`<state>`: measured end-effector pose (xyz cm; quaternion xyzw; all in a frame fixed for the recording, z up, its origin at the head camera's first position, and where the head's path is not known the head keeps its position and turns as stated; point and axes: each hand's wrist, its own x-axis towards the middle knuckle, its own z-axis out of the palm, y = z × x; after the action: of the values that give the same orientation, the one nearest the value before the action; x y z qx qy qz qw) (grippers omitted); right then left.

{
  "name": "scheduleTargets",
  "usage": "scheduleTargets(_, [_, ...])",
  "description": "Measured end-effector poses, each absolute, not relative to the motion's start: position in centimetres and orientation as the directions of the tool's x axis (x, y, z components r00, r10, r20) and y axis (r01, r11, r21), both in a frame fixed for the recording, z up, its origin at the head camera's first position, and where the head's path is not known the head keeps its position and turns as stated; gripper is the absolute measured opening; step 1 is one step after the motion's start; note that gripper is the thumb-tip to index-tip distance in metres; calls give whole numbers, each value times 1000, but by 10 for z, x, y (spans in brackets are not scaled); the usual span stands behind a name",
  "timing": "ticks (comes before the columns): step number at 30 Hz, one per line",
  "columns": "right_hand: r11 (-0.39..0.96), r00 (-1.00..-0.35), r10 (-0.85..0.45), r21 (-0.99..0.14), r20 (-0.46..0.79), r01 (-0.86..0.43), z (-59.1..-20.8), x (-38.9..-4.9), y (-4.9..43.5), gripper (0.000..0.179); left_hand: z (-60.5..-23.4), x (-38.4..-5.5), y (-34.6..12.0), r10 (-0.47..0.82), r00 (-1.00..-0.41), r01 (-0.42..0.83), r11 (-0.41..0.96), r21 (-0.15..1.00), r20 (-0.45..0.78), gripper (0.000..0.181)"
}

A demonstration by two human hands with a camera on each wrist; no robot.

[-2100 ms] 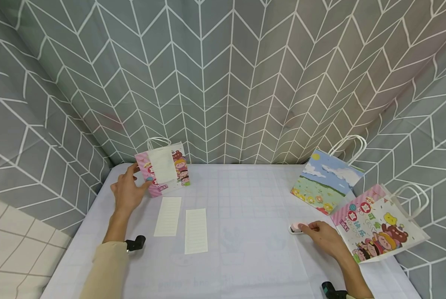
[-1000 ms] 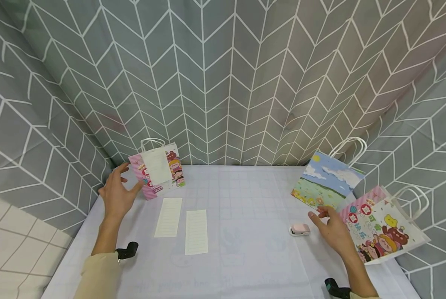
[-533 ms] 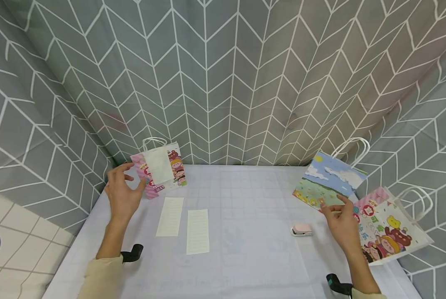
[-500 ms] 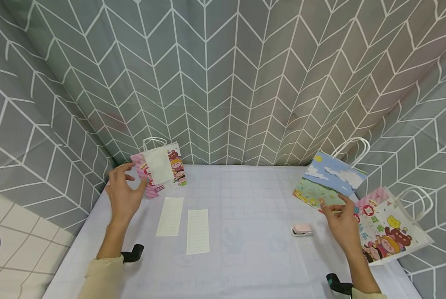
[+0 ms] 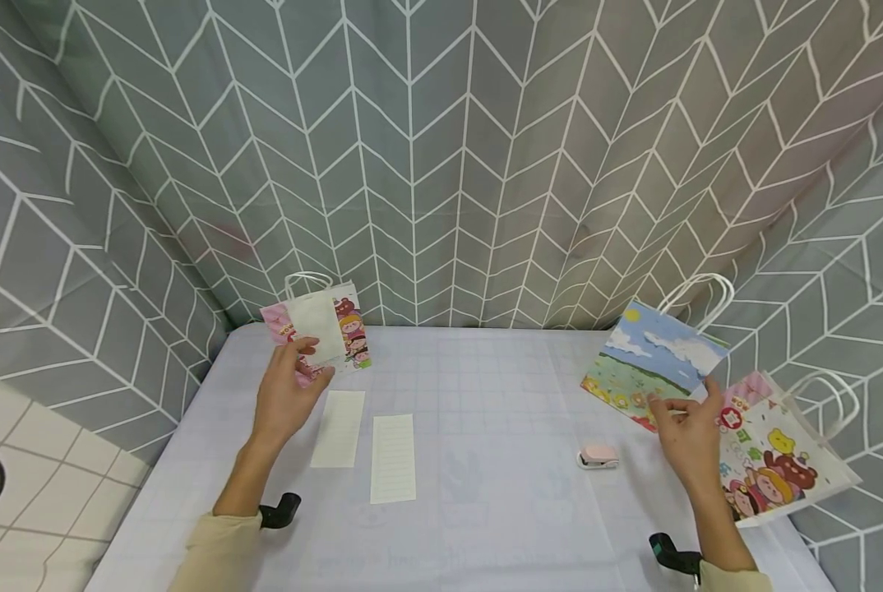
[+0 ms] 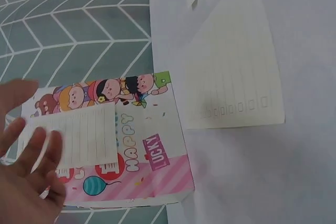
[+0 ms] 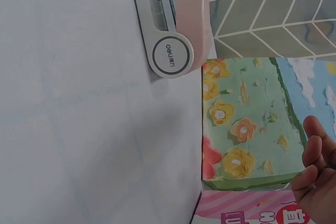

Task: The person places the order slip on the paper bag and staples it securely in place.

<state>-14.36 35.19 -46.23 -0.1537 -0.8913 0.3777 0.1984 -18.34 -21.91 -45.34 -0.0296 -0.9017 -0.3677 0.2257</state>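
On the table [image 5: 501,395], a meadow-printed bag [image 5: 637,353] is sitting right, a pink cartoon bag [image 5: 353,329] far left. The left hand [image 5: 286,403], relaxed and empty (contact is unclear), is now covering the latter's lower corner, not flanking it; the right hand [image 5: 689,432], loosely bent, is holding nothing before the former. A lined sheet [image 5: 317,322] is masking the cartoons partly.

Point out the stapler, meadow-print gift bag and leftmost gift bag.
Stapler [image 7: 191,22]: right wrist view, pink upper arm.
Meadow-print gift bag [image 5: 652,355]: head view, front panel.
Leftmost gift bag [image 6: 138,136]: left wrist view, printed front.
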Motion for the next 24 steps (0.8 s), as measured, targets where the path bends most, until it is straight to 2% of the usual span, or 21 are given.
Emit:
scheduleTargets(4, [641, -878, 431, -755, 207, 136, -462, -145, 356, 91, -462, -182, -211, 48, -950, 230, 773, 592, 308, 59])
scheduleTargets(11, [586, -882, 456, -785, 117, 200, -464, -150, 363, 97, -477, -181, -197, 218, -955, 291, 827, 481, 202, 65])
scheduleTargets(17, [549, -884, 463, -803, 62, 231, -468, -155, 368, 99, -484, -178, -182, 291, -951, 308, 853, 421, 105, 70])
scheduleTargets(24, [544, -893, 443, -817, 84, 193, -473, -157, 366, 94, -496, -174, -172, 310, -951, 296, 889, 350, 19, 76])
